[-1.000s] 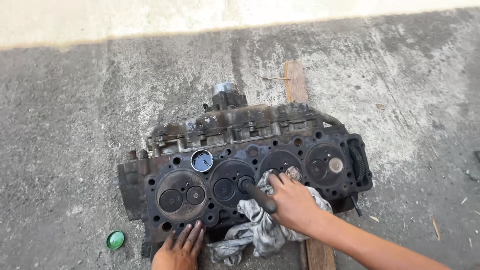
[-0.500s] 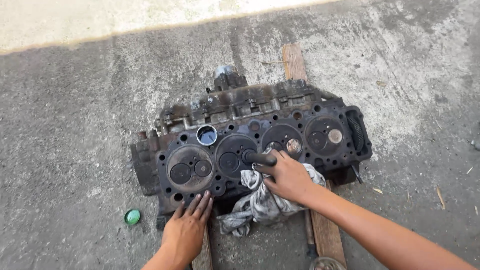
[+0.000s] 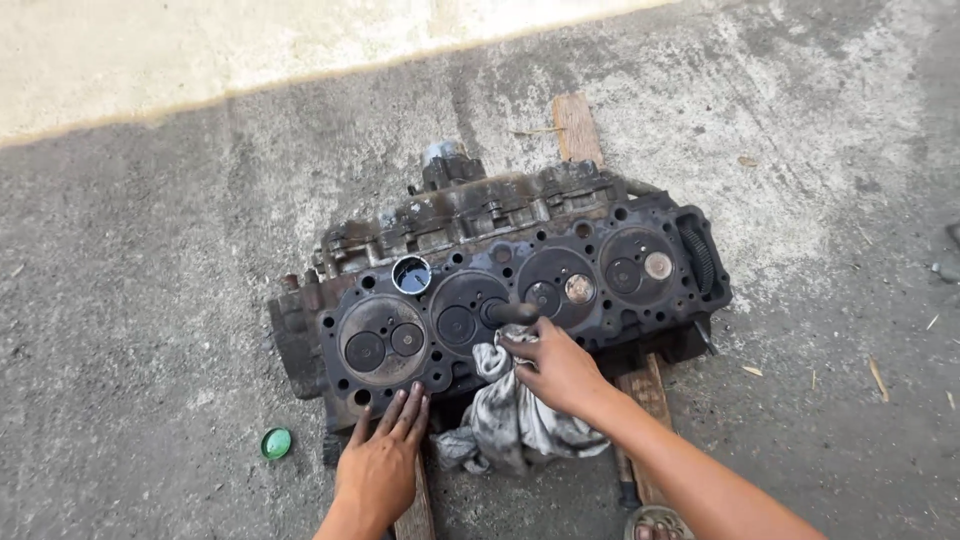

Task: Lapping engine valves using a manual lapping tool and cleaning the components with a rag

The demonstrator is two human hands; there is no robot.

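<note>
A dirty black engine cylinder head (image 3: pixel 500 290) lies on the concrete, its flat face with several round chambers and valves turned up. My left hand (image 3: pixel 385 455) rests flat with fingers spread on its near edge, below the leftmost chamber. My right hand (image 3: pixel 555 365) grips a dark cylindrical tool (image 3: pixel 512 312) whose end presses on the face between the second and third chambers. A grey, stained rag (image 3: pixel 510 415) hangs under that hand over the near edge.
A small open round tin (image 3: pixel 411 274) sits on the head's face. Wooden planks (image 3: pixel 578 125) run under the head. A green bottle cap (image 3: pixel 276 442) lies on the concrete at the lower left. A sandalled foot (image 3: pixel 655 523) shows at the bottom edge.
The view has shifted, so the head appears further right and higher. My right hand with the tool has stayed near the middle chambers; my left hand remains on the near edge.
</note>
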